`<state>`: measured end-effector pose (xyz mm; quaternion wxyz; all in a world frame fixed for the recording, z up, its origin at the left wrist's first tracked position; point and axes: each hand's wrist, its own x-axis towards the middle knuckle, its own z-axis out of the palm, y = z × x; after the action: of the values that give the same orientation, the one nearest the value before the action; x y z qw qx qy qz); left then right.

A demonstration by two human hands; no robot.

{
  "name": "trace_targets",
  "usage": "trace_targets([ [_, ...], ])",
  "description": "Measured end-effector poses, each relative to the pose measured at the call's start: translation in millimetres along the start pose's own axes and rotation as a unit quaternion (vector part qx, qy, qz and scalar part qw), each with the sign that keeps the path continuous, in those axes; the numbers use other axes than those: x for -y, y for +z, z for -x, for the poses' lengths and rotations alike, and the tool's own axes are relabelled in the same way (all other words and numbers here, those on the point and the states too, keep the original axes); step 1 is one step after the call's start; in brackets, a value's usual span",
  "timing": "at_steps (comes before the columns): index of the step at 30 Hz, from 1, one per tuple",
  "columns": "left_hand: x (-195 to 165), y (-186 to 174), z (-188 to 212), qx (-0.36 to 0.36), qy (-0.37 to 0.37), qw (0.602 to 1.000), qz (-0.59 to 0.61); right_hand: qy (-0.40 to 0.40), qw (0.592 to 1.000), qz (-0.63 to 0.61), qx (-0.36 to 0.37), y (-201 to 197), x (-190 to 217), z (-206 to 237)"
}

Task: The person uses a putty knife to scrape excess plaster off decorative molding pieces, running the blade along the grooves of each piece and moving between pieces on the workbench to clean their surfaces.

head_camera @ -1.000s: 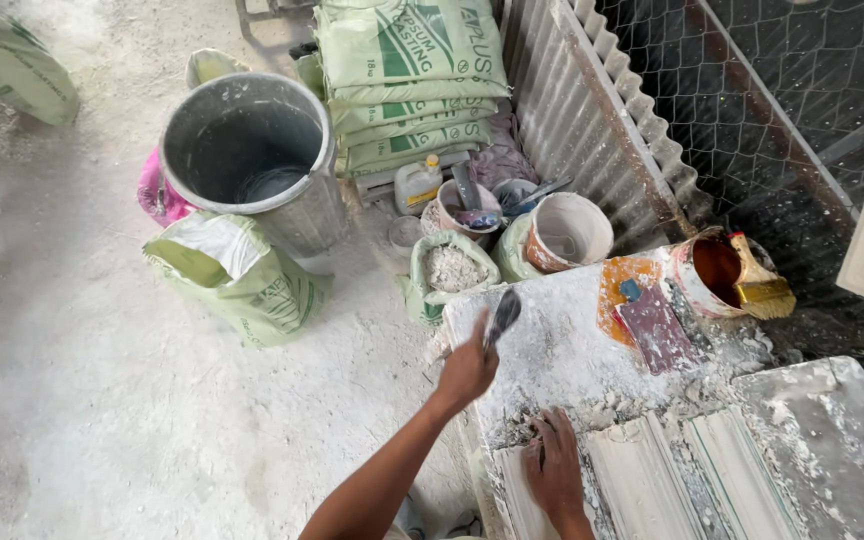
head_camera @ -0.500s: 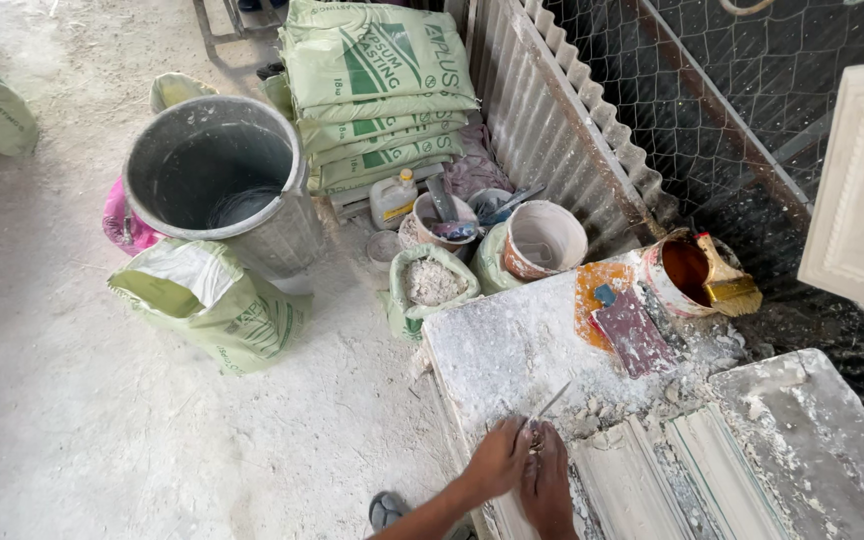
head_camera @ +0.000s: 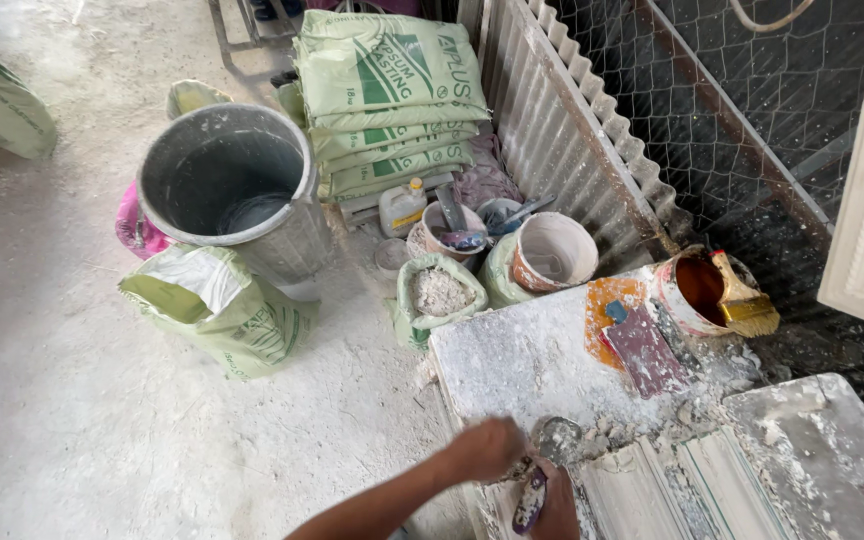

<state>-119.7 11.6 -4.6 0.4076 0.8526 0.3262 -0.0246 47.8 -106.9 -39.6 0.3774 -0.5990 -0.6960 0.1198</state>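
Note:
My left hand (head_camera: 487,450) is a closed fist at the near edge of a plaster-dusted slab (head_camera: 522,360). It grips a scraper (head_camera: 555,438) whose grey rounded blade lies on the crumbled plaster and whose dark handle points toward me. My right hand (head_camera: 558,512) sits just beside that handle at the bottom edge, mostly cut off, so its grip is unclear. Both hands are at the left end of a ribbed white plaster moulding (head_camera: 652,490).
A grey bucket (head_camera: 222,180), an open green sack (head_camera: 222,310) and stacked green sacks (head_camera: 387,90) stand on the dusty floor to the left. A small powder bag (head_camera: 440,292), a white pail (head_camera: 552,250), a can of brown liquid (head_camera: 700,288) with a brush (head_camera: 747,300), and a maroon pad (head_camera: 642,350) lie near. Corrugated sheet (head_camera: 562,130) and wire mesh run behind.
My left hand came down from the far part of the slab to the near edge with the scraper, ending beside my right hand. The view shifted slightly.

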Motion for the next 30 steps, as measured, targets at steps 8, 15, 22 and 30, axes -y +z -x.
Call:
trace_targets([
  [8,63,-71,-70,-0.235,-0.046,0.944,-0.227,0.043,0.999,0.017,0.027,0,-1,5],
  [15,69,-102,-119,-0.231,-0.075,0.958,-0.155,0.084,0.994,0.02,0.067,2,-6,9],
  [22,92,-124,-115,-0.284,-0.083,0.947,-0.124,0.097,0.993,0.024,0.067,3,-9,13],
  [30,114,-140,-76,-0.38,-0.035,0.921,-0.076,0.046,0.998,0.037,0.031,8,-15,13],
])
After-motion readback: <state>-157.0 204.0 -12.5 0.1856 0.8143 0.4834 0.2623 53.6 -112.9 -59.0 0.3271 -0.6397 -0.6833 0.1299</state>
